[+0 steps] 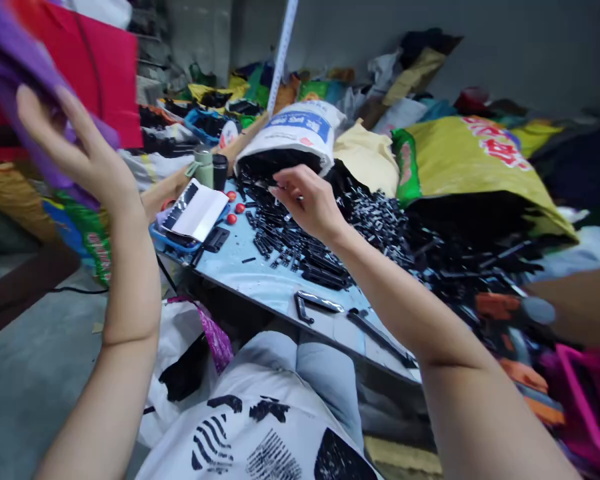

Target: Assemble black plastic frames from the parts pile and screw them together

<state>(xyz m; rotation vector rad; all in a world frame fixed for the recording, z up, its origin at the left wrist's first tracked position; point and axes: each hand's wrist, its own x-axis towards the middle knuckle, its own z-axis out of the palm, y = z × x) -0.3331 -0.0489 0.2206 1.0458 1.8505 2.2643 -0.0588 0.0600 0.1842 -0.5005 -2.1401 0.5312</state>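
My left hand (75, 150) is raised at the upper left, fingers curled round the edge of a purple bag (20, 73). My right hand (307, 200) reaches out over a heap of small black plastic parts (330, 247) on a pale blue table (265, 283). Its fingers are pinched together at the mouth of a white sack (300, 130) full of the same parts; what they hold is too small to make out.
A yellow-green sack (470, 167) spills more black parts at the right. A blue tray (167, 240) with a white card, red caps (231, 218), a green cup and a black cup (220, 170) stand at the table's left. Another person's forearm (163, 193) rests there. Bags clutter the floor.
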